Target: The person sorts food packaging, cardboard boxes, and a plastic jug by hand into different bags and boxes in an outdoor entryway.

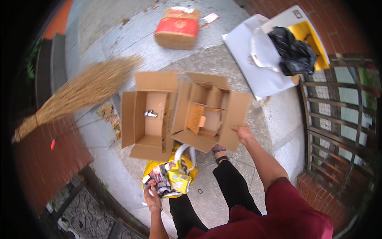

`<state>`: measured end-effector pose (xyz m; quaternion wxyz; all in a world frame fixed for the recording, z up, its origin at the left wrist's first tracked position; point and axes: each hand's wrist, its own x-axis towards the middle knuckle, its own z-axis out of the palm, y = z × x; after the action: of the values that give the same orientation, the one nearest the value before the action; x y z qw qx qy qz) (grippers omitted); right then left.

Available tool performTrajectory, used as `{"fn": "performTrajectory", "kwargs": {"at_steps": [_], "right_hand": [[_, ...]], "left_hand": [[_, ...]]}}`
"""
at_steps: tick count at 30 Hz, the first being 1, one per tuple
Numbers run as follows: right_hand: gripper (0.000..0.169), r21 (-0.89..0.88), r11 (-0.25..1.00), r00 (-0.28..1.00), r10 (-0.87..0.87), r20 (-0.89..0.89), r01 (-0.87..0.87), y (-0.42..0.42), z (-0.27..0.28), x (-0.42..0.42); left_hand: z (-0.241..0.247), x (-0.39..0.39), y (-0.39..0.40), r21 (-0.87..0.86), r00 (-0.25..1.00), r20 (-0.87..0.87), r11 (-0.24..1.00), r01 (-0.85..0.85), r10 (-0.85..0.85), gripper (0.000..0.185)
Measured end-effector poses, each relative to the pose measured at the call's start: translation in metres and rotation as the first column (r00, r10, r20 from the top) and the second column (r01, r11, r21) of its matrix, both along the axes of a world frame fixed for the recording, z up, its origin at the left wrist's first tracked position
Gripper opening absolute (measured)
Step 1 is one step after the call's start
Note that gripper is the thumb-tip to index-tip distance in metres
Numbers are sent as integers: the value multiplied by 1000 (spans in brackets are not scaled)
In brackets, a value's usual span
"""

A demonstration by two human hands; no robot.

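My right hand (244, 133) grips the outer flap of a cardboard box with dividers (234, 116), tilted beside another open cardboard box (128, 119). A small shiny metallic item (150, 113) lies inside the left box. Below the boxes stands a yellow plastic bag (146, 167) with white handles, filled with small packages, among them a yellow-green printed packet (180, 181). My left hand (152, 197) is at the bag's lower left edge, against its contents; whether its fingers hold anything is unclear.
A straw broom (89, 86) lies at the left over a brick ledge (59, 161). A red and brown paper bag (177, 30) stands at the top. White bags (250, 56) and a black plastic bag (292, 52) lie at upper right, beside a wooden-slatted railing (334, 116).
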<state>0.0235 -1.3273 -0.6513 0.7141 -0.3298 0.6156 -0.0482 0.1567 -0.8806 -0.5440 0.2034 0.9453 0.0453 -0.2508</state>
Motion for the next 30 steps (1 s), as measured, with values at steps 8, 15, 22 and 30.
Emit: {"fn": "performTrajectory", "kwargs": {"at_steps": [8,15,22,30], "right_hand": [[28,17,1000,995,8,103,-10,-95,-21,29],[57,-335,874,904,226,-362,-352,-135,53,-3],[75,-666,727,928,-113,-354,-166,-207,151,-79],[103,-754,526,876,-33,-481,-394,-314,197,-62]], "left_hand": [[26,-56,24,142,998,10,987,-70,69,44],[70,-64,-30,93,989,-96,991,-101,110,46],[55,-62,-41,-83,988,-150,995,-48,36,43],[25,-78,-71,-191,991,-134,981,-43,18,40]]}}
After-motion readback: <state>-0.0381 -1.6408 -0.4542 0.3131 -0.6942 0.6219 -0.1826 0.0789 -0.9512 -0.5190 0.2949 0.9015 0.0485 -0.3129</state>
